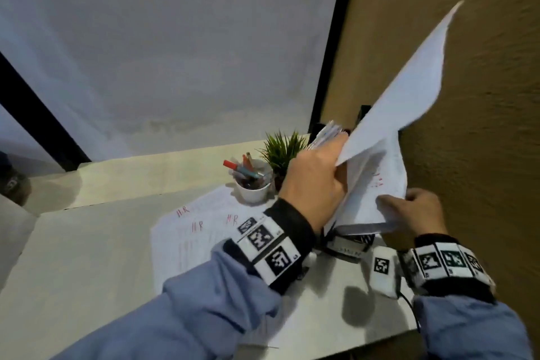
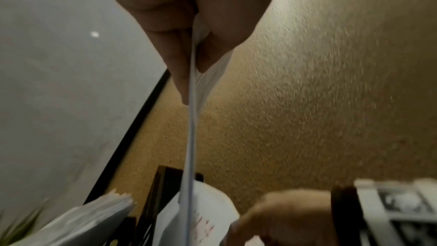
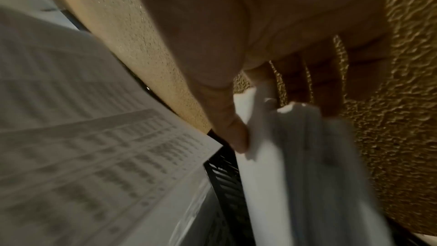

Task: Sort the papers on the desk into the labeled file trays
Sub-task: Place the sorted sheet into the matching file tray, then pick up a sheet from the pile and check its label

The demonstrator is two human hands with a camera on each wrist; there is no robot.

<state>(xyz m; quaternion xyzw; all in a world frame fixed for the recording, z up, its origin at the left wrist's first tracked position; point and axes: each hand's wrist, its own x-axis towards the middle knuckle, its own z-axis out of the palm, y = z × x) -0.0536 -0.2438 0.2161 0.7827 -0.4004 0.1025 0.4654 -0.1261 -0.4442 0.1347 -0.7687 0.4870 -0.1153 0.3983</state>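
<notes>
My left hand (image 1: 327, 172) is raised over the desk's right end and pinches a white sheet (image 1: 409, 82) that stands up toward the wall. The left wrist view shows that sheet (image 2: 192, 137) edge-on between thumb and fingers (image 2: 179, 74). My right hand (image 1: 409, 206) pinches the lower corner of a bent bundle of papers (image 1: 377, 184) with red marks, beside the left hand. In the right wrist view its thumb (image 3: 236, 134) presses on those papers (image 3: 295, 156). The black file trays (image 3: 224, 175) lie under both hands, mostly hidden. More sheets marked "HR" (image 1: 198, 231) lie flat on the desk.
A white cup of pens (image 1: 254, 184) and a small green plant (image 1: 282, 152) stand just left of the trays. A textured tan wall (image 1: 467, 96) closes the right side. A white label (image 1: 347, 250) shows on a tray front. The desk's front edge (image 1: 365, 339) is near my sleeves.
</notes>
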